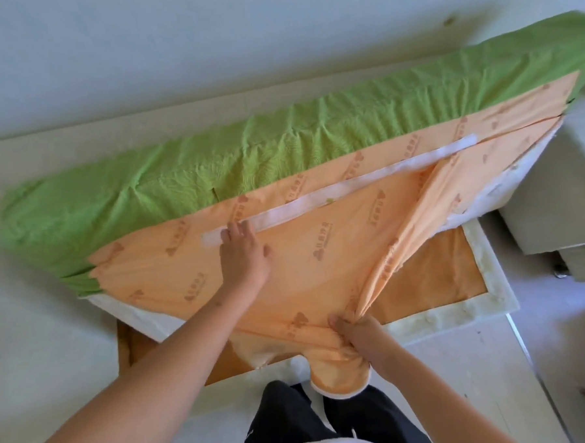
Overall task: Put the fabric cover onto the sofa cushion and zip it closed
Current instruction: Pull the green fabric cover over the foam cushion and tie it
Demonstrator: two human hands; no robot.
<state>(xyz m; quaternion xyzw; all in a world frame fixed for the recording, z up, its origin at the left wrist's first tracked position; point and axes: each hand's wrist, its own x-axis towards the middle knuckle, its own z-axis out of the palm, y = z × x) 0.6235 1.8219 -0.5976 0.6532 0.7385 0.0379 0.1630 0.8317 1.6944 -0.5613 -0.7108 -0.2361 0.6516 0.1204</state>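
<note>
A long sofa cushion (pixel 137 317) lies tilted across the floor, its white foam showing at the lower left corner and the right end. The fabric cover (pixel 187 179) is green on the far side and orange with printed logos on the near side. A white strip (pixel 317 196) runs diagonally along the orange panel. My left hand (pixel 243 254) lies flat on the orange fabric, fingertips touching the strip's left end. My right hand (pixel 361 336) grips a bunched fold of the orange fabric at the near edge, pulling it taut.
A second flat pad (pixel 436 281) with an orange middle and a pale border lies under the cushion on the right. Grey upholstered blocks (pixel 553 187) stand at the right. A pale wall runs behind. My dark trouser legs are at the bottom centre.
</note>
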